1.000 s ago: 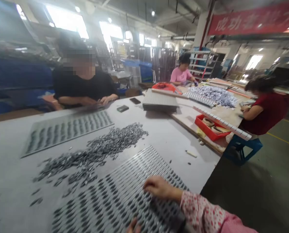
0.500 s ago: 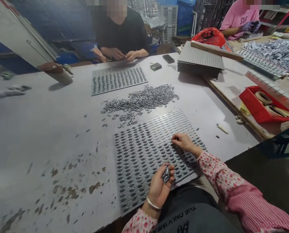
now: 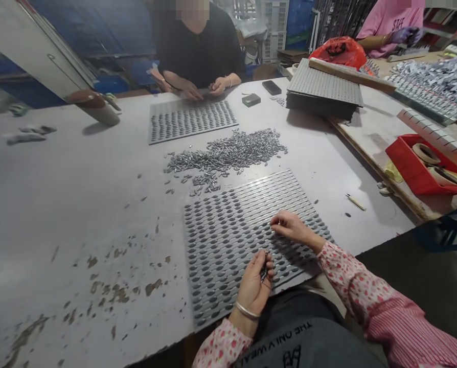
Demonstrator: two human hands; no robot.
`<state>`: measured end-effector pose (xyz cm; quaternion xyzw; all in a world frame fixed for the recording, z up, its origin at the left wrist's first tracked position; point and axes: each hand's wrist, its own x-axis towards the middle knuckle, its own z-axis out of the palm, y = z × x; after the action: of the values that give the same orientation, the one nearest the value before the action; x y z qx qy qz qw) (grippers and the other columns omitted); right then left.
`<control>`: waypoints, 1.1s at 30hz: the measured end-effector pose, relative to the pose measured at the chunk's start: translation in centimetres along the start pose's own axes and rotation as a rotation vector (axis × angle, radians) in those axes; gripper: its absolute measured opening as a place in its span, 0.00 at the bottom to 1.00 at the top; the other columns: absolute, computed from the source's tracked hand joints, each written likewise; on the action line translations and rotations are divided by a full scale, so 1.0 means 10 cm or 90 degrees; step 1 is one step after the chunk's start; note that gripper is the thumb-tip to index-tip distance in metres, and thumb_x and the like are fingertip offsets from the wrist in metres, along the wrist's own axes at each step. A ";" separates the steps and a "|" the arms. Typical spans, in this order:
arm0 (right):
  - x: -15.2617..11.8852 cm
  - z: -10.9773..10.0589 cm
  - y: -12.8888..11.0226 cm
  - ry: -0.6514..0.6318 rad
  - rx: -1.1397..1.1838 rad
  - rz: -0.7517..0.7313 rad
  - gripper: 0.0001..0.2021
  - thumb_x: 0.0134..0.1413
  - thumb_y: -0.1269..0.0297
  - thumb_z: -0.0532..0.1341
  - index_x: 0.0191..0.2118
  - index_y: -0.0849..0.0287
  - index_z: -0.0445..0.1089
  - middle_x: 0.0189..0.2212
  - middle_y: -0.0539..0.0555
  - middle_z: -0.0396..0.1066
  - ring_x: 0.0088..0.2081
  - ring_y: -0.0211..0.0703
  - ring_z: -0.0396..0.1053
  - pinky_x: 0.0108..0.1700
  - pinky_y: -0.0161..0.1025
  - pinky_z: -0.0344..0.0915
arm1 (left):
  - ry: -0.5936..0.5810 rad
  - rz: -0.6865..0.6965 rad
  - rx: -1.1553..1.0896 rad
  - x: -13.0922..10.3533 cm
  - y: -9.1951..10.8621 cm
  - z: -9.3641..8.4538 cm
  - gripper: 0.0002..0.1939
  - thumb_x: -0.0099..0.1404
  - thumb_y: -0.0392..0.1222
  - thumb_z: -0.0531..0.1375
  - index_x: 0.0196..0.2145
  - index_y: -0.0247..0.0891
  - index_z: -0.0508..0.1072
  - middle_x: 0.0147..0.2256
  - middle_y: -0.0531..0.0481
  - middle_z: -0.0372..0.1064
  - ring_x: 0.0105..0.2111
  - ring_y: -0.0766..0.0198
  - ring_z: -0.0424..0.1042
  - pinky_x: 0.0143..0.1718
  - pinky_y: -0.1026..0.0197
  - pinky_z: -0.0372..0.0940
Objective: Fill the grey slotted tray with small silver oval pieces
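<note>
A flat grooved board (image 3: 274, 197) lies in front of me, partly filled with rows of dark oval metal pieces; its upper right part shows bare grooves. My left hand (image 3: 257, 283), a bangle at its wrist, curls around several small oval metal pieces (image 3: 266, 271) above the board's near edge. Over the border between filled and bare grooves, my right hand (image 3: 288, 226) has thumb and fingers pinched together at the surface. Whatever is between those fingertips is hidden. Beyond the board spreads a loose heap of the same shiny pieces (image 3: 244, 148).
Across the table a person in black works at a second filled board (image 3: 193, 122). A stack of boards (image 3: 324, 92), a phone (image 3: 271, 87) and a red bin (image 3: 424, 168) with tape rolls are to the right. A pen-like tool (image 3: 356, 202) lies near the right edge.
My left hand has closed further round its metal pieces, its thumb now at the fingertips. My right hand stays almost in place at the board. The view has shifted slightly.
</note>
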<state>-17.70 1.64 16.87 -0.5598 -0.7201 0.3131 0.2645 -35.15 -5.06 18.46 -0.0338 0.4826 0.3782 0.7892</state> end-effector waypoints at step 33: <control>-0.07 -0.11 0.25 -0.019 -0.209 0.004 0.03 0.52 0.69 0.60 0.30 0.60 0.68 0.30 0.53 0.66 0.36 0.42 0.61 0.40 0.38 0.57 | -0.034 -0.042 0.082 -0.12 -0.03 0.01 0.05 0.57 0.35 0.62 0.33 0.33 0.71 0.28 0.50 0.66 0.24 0.73 0.66 0.22 0.73 0.65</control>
<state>-15.13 1.52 15.69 -0.5929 -0.7638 0.2002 0.1579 -35.20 -5.92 19.30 0.0109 0.4833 0.3211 0.8144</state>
